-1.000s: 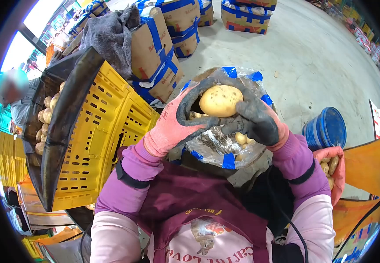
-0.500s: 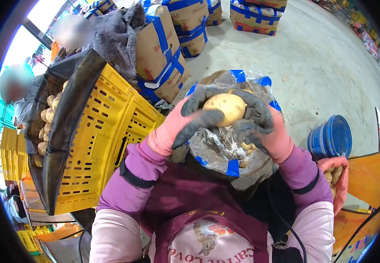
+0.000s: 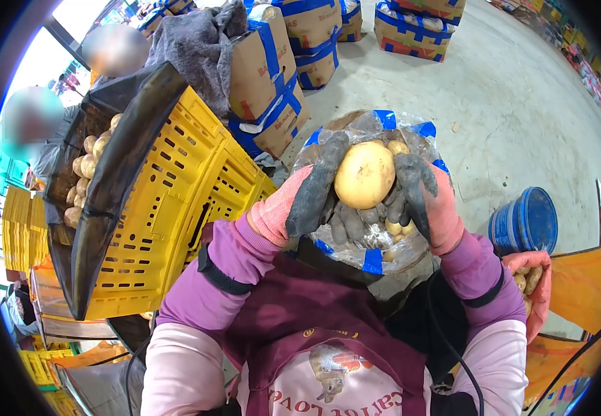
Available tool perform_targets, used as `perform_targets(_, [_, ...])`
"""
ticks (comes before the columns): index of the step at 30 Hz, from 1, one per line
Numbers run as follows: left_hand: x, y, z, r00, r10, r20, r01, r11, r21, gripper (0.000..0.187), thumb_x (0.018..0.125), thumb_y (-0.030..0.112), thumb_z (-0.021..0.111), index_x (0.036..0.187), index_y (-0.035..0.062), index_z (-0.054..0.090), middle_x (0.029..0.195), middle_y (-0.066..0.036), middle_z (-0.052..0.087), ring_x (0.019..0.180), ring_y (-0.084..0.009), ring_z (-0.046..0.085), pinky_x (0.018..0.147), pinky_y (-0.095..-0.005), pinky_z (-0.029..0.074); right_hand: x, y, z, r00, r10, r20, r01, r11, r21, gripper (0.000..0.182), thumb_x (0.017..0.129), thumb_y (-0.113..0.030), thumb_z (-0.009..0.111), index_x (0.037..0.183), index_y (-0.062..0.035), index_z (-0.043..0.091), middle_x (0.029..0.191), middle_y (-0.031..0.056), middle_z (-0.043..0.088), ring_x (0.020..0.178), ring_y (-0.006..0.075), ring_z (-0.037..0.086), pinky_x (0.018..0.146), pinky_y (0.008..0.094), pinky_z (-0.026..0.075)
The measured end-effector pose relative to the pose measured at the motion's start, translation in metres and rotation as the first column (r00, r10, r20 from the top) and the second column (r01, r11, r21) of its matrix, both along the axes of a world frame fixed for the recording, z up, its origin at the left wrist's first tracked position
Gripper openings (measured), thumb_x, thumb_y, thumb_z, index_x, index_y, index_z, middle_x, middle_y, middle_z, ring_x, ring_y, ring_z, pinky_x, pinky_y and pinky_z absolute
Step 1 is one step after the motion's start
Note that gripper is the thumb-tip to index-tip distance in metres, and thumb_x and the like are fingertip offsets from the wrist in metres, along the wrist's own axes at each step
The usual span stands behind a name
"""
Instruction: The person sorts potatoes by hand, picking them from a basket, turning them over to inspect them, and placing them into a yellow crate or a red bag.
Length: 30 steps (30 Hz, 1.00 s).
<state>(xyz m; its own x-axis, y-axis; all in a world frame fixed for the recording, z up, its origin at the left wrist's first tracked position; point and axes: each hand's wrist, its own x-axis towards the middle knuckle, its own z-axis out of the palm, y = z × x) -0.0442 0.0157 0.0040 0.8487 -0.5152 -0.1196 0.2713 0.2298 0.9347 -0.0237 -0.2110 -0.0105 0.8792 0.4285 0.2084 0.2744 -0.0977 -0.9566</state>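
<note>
Head view: left hand [image 3: 308,197] and right hand [image 3: 426,197] cup one large potato [image 3: 365,175], fingers [image 3: 353,222] partly curled beneath, presumably because its breadth wants both palms; held above plastic-lined container [image 3: 373,261], inside its near edge.

Mid-frame, the gloved left hand [image 3: 316,188] and right hand [image 3: 425,199] cradle a potato [image 3: 365,175] (pale yellow) above a plastic-lined container [image 3: 373,261], a yellow crate [image 3: 175,208] at left.

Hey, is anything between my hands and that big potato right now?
Nothing visible except your gloves: the left hand and right hand cradle the big potato from either side. The smaller potatoes near the right hand don't come between.
</note>
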Motion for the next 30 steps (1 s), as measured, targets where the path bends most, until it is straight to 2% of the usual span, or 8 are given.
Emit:
perform_targets(2, [0.002,-0.005,-0.006,0.978,0.122,-0.171,-0.138,0.987,-0.085,0.061,0.101,0.051,0.04,0.143,0.006,0.041,0.114,-0.013,0.066,0.079,-0.019,0.071,0.062,-0.0291,0.06,-0.011,0.005,0.027,0.944,-0.045,-0.326,0.035,0.999,-0.035,0.022,0.089,-0.009,0.062,0.108,0.0026,0.064,0.088,0.0083,0.066,0.069,0.0104,0.064,0.055,0.0261,0.051])
perform_targets(6, [-0.007,0.0,0.019,0.977,0.075,-0.198,-0.118,0.969,-0.216,0.058,0.099,0.05,0.048,0.138,0.0076,0.045,0.113,-0.014,0.067,0.074,-0.018,0.071,0.047,-0.0252,0.057,-0.004,0.004,0.0,0.986,-0.164,0.008,0.165,0.986,-0.015,0.023,0.085,-0.001,0.06,0.107,0.0005,0.065,0.093,0.0094,0.069,0.075,0.0117,0.065,0.062,0.0257,0.052])
perform_targets(14, [-0.012,0.158,0.104,0.932,0.338,0.133,-0.07,0.525,-0.848,0.071,0.082,0.044,0.076,0.133,0.0064,0.045,0.131,-0.02,0.05,0.104,-0.0261,0.06,0.085,-0.0399,0.057,0.039,-0.001,-0.057,0.927,-0.168,-0.334,0.145,0.985,-0.094,0.027,0.089,-0.003,0.059,0.116,-0.0031,0.064,0.103,0.0072,0.07,0.089,0.0135,0.066,0.078,0.0277,0.053])
perform_targets(15, [-0.009,0.17,0.099,0.456,0.808,0.374,-0.363,0.552,-0.751,0.082,0.079,0.038,0.079,0.141,0.003,0.037,0.139,-0.021,0.043,0.109,-0.0263,0.058,0.096,-0.0393,0.052,0.048,0.003,-0.077,0.968,-0.163,-0.19,0.136,0.98,-0.144,0.029,0.088,-0.005,0.061,0.117,-0.0037,0.064,0.108,0.0087,0.069,0.095,0.0163,0.066,0.084,0.0297,0.052])
perform_targets(17, [-0.014,0.196,0.097,0.914,0.327,0.238,0.03,0.533,-0.846,0.085,0.084,0.051,0.071,0.136,-0.008,0.04,0.138,-0.023,0.048,0.12,-0.0316,0.055,0.102,-0.0445,0.049,0.061,-0.002,-0.098,0.967,-0.103,0.235,0.19,0.902,-0.387,0.039,0.084,-0.01,0.067,0.122,-0.0043,0.062,0.118,0.0127,0.066,0.111,0.0256,0.063,0.096,0.0347,0.048])
perform_targets(21, [-0.009,0.105,0.066,0.744,0.612,0.269,-0.548,0.788,-0.279,0.064,0.099,0.041,0.051,0.144,-0.0009,0.035,0.141,-0.016,0.048,0.111,-0.025,0.059,0.083,-0.0309,0.053,0.099,-0.008,-0.15,0.997,0.015,0.077,0.052,0.61,-0.791,0.032,0.083,-0.032,0.062,0.096,-0.0034,0.07,0.101,0.0203,0.069,0.101,0.0351,0.065,0.088,0.043,0.051])
perform_targets(25, [-0.001,0.047,0.047,0.885,0.423,0.196,-0.441,0.896,0.056,0.05,0.1,0.032,0.051,0.134,-0.0045,0.048,0.112,-0.015,0.064,0.092,-0.0176,0.066,0.071,-0.0251,0.054,0.102,-0.004,-0.241,0.969,0.077,-0.234,-0.235,0.006,-0.972,0.044,0.081,-0.034,0.061,0.105,0.0011,0.07,0.112,0.0208,0.068,0.105,0.0318,0.066,0.091,0.0397,0.053])
perform_targets(30, [0.013,0.054,0.022,0.851,0.247,0.464,-0.426,0.842,0.332,0.048,0.099,0.029,0.051,0.132,-0.0055,0.049,0.107,-0.016,0.066,0.087,-0.0184,0.067,0.069,-0.0248,0.054,0.064,-0.012,-0.377,0.969,0.104,-0.226,-0.206,-0.172,-0.963,0.038,0.084,-0.024,0.056,0.115,-0.0046,0.067,0.116,0.0136,0.068,0.109,0.0262,0.065,0.087,0.0387,0.054])
